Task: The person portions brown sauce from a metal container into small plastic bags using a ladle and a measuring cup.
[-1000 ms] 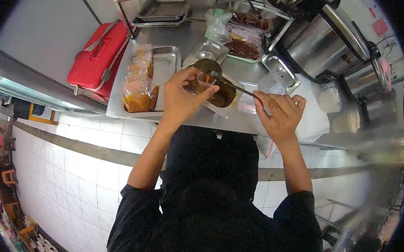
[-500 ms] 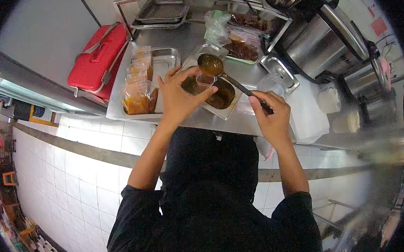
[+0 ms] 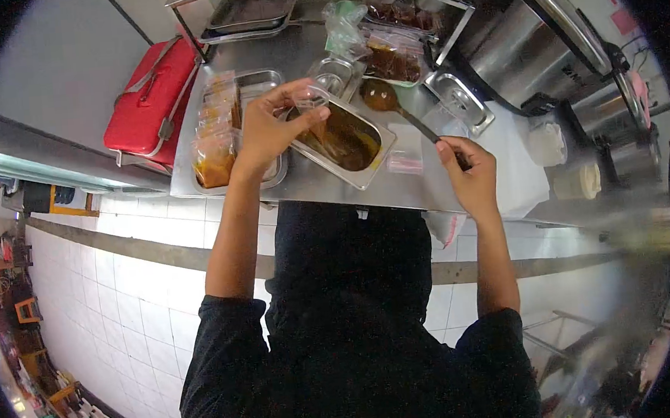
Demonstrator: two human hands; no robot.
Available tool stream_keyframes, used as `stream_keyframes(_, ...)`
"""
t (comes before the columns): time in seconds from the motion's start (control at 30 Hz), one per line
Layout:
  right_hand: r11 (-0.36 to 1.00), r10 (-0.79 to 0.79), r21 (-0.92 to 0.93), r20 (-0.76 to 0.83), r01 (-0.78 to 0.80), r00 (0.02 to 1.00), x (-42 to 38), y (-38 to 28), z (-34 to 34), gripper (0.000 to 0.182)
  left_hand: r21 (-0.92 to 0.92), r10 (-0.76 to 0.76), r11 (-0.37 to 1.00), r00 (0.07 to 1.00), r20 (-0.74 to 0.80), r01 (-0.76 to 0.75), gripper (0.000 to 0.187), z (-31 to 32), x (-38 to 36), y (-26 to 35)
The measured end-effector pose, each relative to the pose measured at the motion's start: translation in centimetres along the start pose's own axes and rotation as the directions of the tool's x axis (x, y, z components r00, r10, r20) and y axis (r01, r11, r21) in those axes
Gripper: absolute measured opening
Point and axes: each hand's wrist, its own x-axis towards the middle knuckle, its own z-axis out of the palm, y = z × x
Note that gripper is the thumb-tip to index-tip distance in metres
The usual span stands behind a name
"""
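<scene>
My left hand [image 3: 277,129] is closed, with thumb and fingers gripping the rim of a clear plastic bag [image 3: 310,99]. Brown sauce shows low in the bag, which hangs over a rectangular steel pan [image 3: 331,169] of dark, oily sauce. In my right hand [image 3: 470,170] is the dark handle of a ladle [image 3: 379,95], fingers wrapped round its end. The ladle's bowl, coated in brown sauce, is past the pan's far right side, apart from the bag. Several filled bags [image 3: 216,159] lie in a steel tray [image 3: 270,77] left of my left hand.
Behind the pan sit a steel lid [image 3: 333,75] and a container of dark-red bagged food [image 3: 393,59]. Another steel lid [image 3: 459,101] lies to the right. Flat plastic bags [image 3: 405,162] rest near the front edge. A red case [image 3: 149,105] stands left; a large steel pot [image 3: 526,48] stands right.
The ladle has moved right, away from the bag it was held over. My left hand has shifted left and up with the bag, and more of the pan now shows.
</scene>
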Motion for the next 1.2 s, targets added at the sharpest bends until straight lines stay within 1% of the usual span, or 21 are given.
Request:
stream_keyframes(0.03,1.0,0.011,0.003,-0.005,-0.011,1.0,-0.2,-0.9,-0.4,0.02,-0.029,0.0,1.0,1.0,0.0,0.0,0.05,0.0,0.2,0.1)
stream_keyframes(0.1,0.905,-0.17,-0.374,0.119,0.203,0.978,-0.6,-3.4,-1.3,0.017,-0.075,-0.034,0.997,0.999,0.007,0.034,0.05,0.3,0.2,1.1)
stream_keyframes(0.13,0.909,-0.156,-0.374,0.101,0.183,0.983,-0.5,-4.0,-1.4,0.017,-0.069,-0.036,0.997,0.999,0.029,0.038,0.05,0.5,0.4,2.0)
stream_keyframes(0.2,0.671,-0.418,-0.568,0.241,0.477,0.876,-0.8,-4.6,-1.4,0.013,-0.058,-0.041,0.997,0.997,0.07,0.045,0.05,1.1,0.1,3.0)
stream_keyframes(0.23,0.593,-0.417,-0.598,0.345,0.539,0.841,-0.8,-4.4,-1.3,0.012,-0.046,0.056,0.998,0.995,0.087,-0.052,0.051,1.4,0.3,2.9)
stream_keyframes(0.27,0.608,-0.394,-0.603,0.335,0.516,0.856,-0.8,-4.4,-0.9,0.012,-0.043,0.039,0.998,0.993,0.111,-0.035,0.051,1.7,0.3,3.1)
stream_keyframes(0.33,0.35,-0.476,-0.676,0.467,0.648,0.745,-0.6,-4.6,0.5,0.015,0.071,0.154,0.983,0.974,0.168,-0.167,0.051,2.2,0.5,3.9)
stream_keyframes(0.37,0.358,-0.463,-0.686,0.459,0.634,0.758,-0.1,-4.4,1.3,0.015,0.104,0.167,0.977,0.97,0.177,-0.187,0.052,2.7,0.4,4.5)
stream_keyframes(0.43,0.241,-0.556,-0.675,0.492,0.697,0.67,0.5,-3.7,2.6,0.018,0.101,0.159,0.978,0.967,0.2,-0.182,0.052,3.4,0.4,4.9)
stream_keyframes(0.53,0.289,-0.411,-0.656,0.573,0.698,0.709,-0.6,-3.9,2.4,0.015,0.165,0.189,0.96,0.956,0.223,-0.228,0.052,3.9,0.6,5.2)
stream_keyframes(0.67,0.308,-0.465,-0.689,0.493,0.657,0.735,-1.7,-4.2,2.4,0.012,0.17,0.235,0.944,0.938,0.256,-0.283,0.054,4.5,0.6,5.3)
stream_keyframes(0.73,0.293,-0.374,-0.709,0.532,0.642,0.759,-2.0,-3.9,3.2,0.011,0.123,0.232,0.954,0.933,0.275,-0.273,0.054,4.8,0.6,5.3)
stream_keyframes(0.87,0.325,-0.325,-0.681,0.571,0.656,0.754,-2.8,-4.4,4.0,0.012,0.151,0.309,0.92,0.907,0.287,-0.361,0.054,5.1,0.5,5.0)
stream_keyframes(0.93,0.545,-0.258,-0.64,0.487,0.542,0.834,-2.5,-4.4,3.9,0.012,0.14,0.318,0.919,0.902,0.292,-0.369,0.054,5.1,0.4,5.0)
stream_keyframes(0.97,0.546,-0.261,-0.639,0.486,0.542,0.834,-2.1,-4.4,3.6,0.012,0.172,0.317,0.911,0.902,0.295,-0.376,0.053,5.2,0.3,5.1)
stream_keyframes(1.03,0.708,-0.194,-0.537,0.477,0.459,0.857,-0.9,-3.9,2.8,0.013,0.208,0.319,0.899,0.901,0.295,-0.386,0.052,4.9,0.3,4.9)
stream_keyframes(1.07,0.706,-0.201,-0.535,0.477,0.464,0.855,-0.4,-3.1,2.6,0.013,0.161,0.249,0.944,0.94,0.234,-0.29,0.051,4.7,0.5,4.5)
stream_keyframes(1.1,0.822,-0.204,-0.413,0.429,0.392,0.88,0.0,-1.9,2.5,0.015,0.107,0.173,0.975,0.969,0.174,-0.193,0.05,4.3,0.7,4.3)
stream_keyframes(1.13,0.909,-0.198,-0.272,0.384,0.315,0.902,0.2,-0.9,2.4,0.017,0.11,0.18,0.974,0.97,0.164,-0.199,0.05,3.8,0.9,4.1)
stream_keyframes(1.17,0.948,-0.182,-0.178,0.376,0.263,0.909,0.1,-0.2,2.2,0.021,0.011,0.148,0.989,0.982,0.113,-0.151,0.049,3.3,1.1,4.0)
stream_keyframes(1.2,0.945,-0.195,-0.174,0.382,0.278,0.903,-0.2,-0.3,1.8,0.021,-0.092,0.111,0.99,0.992,0.065,-0.105,0.049,2.6,1.3,3.8)
